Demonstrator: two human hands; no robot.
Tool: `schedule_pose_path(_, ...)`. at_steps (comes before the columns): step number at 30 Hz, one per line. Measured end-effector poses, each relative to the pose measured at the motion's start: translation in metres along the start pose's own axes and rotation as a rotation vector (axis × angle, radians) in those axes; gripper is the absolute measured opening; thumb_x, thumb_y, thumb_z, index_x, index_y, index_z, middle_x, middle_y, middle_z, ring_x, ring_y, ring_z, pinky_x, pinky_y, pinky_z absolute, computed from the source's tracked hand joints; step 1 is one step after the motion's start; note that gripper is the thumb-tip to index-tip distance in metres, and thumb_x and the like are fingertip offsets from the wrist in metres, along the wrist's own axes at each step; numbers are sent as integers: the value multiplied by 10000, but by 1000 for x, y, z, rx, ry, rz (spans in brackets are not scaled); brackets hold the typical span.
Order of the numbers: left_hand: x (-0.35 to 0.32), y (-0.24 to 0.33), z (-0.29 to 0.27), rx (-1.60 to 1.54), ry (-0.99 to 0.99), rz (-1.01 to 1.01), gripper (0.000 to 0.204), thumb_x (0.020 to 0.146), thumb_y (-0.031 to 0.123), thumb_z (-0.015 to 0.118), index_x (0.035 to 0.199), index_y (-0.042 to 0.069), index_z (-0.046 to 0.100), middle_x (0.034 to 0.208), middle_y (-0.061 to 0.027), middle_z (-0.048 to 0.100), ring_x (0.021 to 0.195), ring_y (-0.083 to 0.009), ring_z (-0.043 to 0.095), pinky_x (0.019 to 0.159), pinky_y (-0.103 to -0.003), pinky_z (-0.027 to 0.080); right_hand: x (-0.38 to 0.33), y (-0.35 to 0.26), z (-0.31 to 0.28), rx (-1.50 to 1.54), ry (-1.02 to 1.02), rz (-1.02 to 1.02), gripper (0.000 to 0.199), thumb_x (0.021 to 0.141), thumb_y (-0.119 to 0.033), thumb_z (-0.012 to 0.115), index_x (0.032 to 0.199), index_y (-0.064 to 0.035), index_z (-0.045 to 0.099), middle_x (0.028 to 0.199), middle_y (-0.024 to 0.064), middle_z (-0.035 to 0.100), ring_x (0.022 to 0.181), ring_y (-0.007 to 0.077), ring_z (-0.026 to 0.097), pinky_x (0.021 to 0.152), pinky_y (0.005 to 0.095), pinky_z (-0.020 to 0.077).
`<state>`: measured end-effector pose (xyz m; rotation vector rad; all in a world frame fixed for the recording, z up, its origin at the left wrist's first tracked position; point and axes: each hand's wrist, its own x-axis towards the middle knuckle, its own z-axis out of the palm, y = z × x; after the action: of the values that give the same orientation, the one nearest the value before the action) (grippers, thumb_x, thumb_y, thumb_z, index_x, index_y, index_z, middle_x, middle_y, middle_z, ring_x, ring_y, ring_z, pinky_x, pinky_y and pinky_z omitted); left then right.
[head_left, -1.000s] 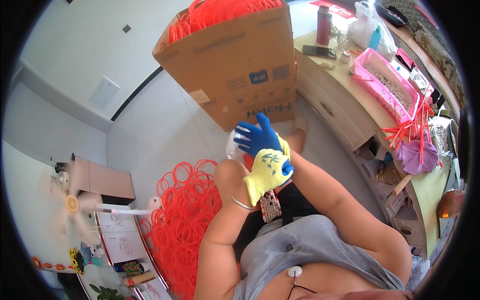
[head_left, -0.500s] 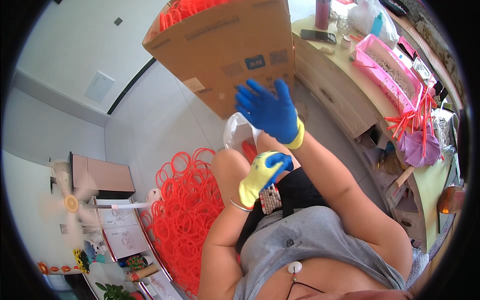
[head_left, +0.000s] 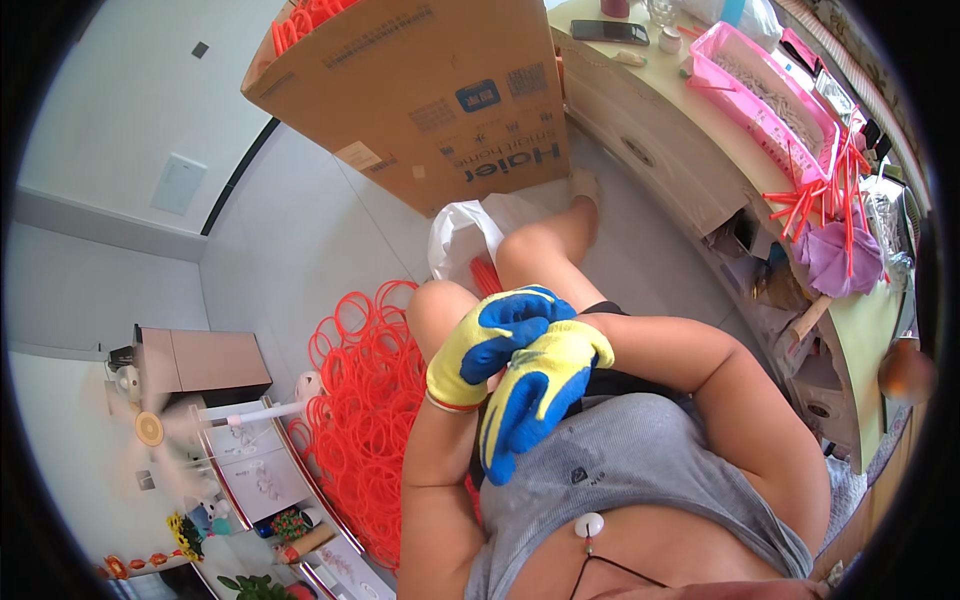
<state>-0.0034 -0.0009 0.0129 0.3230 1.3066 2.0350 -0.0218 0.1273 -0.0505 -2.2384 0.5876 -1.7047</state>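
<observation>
My left hand (head_left: 495, 345), in a yellow and blue work glove, is above my lap with its fingers curled inward. Whatever those fingers close on is hidden. Just below and partly behind it is my right hand (head_left: 540, 385), gloved the same way, its fingers stretching down toward my lap with the thumb side apart; I see nothing in it. The two gloves touch or overlap. Beyond my knees stands a white plastic bag (head_left: 450, 235) with thin red tubes (head_left: 485, 278) in its mouth. Left of my legs lies a big pile of red plastic rings (head_left: 365, 430).
A tall cardboard box (head_left: 400, 110) holding red pieces stands ahead. Along the right, a cabinet top carries a phone (head_left: 609, 32), a pink basket (head_left: 740, 105), loose red strips (head_left: 800, 205) and a purple cloth (head_left: 840, 258). A fan (head_left: 150, 428) spins at left.
My right hand, raised with spread fingers before, has come down and in beside the left one. My left hand has moved slightly left. The beaded-looking bundle on my lap is now covered.
</observation>
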Motion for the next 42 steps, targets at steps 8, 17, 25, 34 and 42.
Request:
schedule_pose_path(8,-18,3,25,-147,151,21,136,941,136,687,953,6,648,995,-79,661,942,-158,628,878,-292,521,39,-14,-3,437,-83,39,440,1097,-199,464,1383,130,523,1393,284,584,1199,396,617,992,452,506)
schedule_pose_path(17,-28,-1,23,-53,111,-37,337,1057,223,535,1308,-1,544,1235,-93,619,1111,-210,608,999,-354,480,50,-41,-22,206,83,245,384,1079,-211,547,1392,4,598,1331,125,679,1048,205,668,914,281,488)
schedule_pose_path(25,5,-47,-8,701,101,443,420,1046,294,576,1355,11,572,1194,-108,654,1052,-216,642,933,-344,497,33,-14,3,125,89,181,468,1105,-308,432,1465,-18,507,1512,141,511,1257,277,569,1117,435,343)
schedule_pose_path(34,54,-79,5,1049,136,481,376,1035,262,554,1320,17,574,1178,-121,652,1050,-233,638,943,-353,500,56,-12,-7,729,521,207,545,1097,-428,430,1441,-15,520,1473,210,523,1279,360,555,1141,513,361)
schedule_pose_path(42,71,-80,-3,1112,100,467,340,1026,233,535,1289,23,575,1164,-133,650,1049,-249,634,951,-362,503,58,12,-25,830,937,201,534,1116,-305,390,1546,11,385,1583,131,444,1439,254,452,1245,420,291)
